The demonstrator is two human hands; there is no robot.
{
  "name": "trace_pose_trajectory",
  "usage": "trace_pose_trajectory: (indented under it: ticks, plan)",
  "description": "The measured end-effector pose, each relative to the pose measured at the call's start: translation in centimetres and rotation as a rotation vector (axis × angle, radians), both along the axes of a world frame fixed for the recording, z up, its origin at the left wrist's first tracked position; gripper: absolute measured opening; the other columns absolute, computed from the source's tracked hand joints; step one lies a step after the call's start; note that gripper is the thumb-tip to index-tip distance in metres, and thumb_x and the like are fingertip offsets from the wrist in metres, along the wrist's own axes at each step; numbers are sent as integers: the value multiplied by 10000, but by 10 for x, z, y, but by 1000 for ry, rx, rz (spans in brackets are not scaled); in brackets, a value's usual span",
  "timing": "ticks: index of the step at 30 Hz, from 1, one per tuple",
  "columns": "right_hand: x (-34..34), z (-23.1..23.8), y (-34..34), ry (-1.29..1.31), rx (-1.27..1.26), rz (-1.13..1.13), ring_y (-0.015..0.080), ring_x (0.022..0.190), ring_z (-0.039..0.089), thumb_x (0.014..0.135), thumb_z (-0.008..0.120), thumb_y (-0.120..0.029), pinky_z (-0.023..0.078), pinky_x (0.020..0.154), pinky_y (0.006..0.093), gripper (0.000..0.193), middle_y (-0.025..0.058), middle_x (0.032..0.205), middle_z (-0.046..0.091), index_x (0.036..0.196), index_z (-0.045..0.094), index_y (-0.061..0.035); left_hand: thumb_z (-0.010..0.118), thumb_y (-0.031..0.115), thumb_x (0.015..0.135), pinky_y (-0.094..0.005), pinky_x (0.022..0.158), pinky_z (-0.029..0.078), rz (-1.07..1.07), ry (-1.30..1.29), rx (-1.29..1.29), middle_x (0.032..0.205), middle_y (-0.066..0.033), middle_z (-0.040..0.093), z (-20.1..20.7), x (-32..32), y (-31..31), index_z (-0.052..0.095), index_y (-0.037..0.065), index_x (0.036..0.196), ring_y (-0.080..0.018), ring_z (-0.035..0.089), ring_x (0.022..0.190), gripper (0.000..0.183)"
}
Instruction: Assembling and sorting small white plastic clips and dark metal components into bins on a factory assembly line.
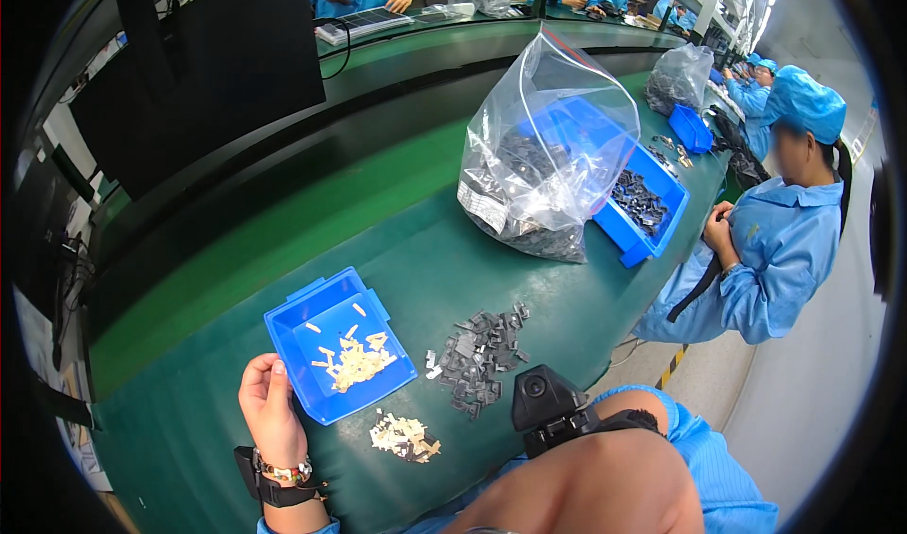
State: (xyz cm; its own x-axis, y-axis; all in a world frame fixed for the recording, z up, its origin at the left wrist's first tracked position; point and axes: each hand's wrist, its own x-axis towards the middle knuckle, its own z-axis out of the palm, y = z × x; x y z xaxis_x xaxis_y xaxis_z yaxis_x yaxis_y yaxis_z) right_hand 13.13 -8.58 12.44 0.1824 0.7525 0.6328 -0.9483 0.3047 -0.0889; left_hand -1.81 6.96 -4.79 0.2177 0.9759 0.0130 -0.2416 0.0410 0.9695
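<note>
My left hand [269, 402] grips the left side of a blue plastic bin [293, 340], its thumb and fingers at the rim. Inside the bin lies a loose heap of small cream-coloured pieces [359, 364]. Just below the bin, on the green mat, is a small pile of cream and dark pieces [404, 437]. Right of the bin spreads a pile of small black plastic parts [480, 356]. My right hand [590, 487] is raised close at the lower edge, large in view; its fingers are hidden. A strapped black device [548, 402] is on that arm.
A large clear zip bag [539, 175] of dark parts stands on the green worktable [397, 260]. Behind it is a longer blue bin [666, 208] with black parts. A co-worker [775, 241] in blue sits at right. A dark panel [198, 81] rises at the back left.
</note>
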Motion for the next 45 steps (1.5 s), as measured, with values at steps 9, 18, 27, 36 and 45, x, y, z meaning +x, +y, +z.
trace_pose_trajectory:
  ticks: [9,18,27,36,45]
  plan:
    - [6,-1,0,-56,-3,-52,272,783,599,906,634,-54,475,643,337,142,163,850,632,902,665,85,587,104,961,-214,700,450,-9,-5,4,901,-24,650,3,-1,1,581,6,1048,-66,570,767,131]
    - [68,-50,25,-1423,-144,-589,247,825,628,820,673,42,487,714,335,184,123,955,655,1003,673,21,646,21,894,-236,791,476,21,27,12,939,-32,635,-6,-3,0,593,3,1071,-96,589,853,185]
    - [55,-137,5,-2184,-145,-823,213,932,544,792,666,-100,405,807,340,164,34,962,595,951,691,-74,639,-65,859,-207,728,485,-22,-40,43,903,-28,607,7,5,-4,553,-11,1116,-75,580,800,277]
    - [38,-143,0,-2174,-79,-820,202,958,510,761,729,-233,369,807,340,227,10,966,563,929,690,-86,626,-69,863,-187,618,450,-27,25,44,782,-10,602,14,4,-8,509,-10,1170,-48,562,693,334]
    - [34,-148,-4,-2222,-36,-881,203,933,510,763,730,-231,378,782,333,166,17,933,559,823,681,-84,604,-78,847,-181,621,407,30,232,193,729,23,544,15,7,-15,511,-4,1161,-36,505,668,336]
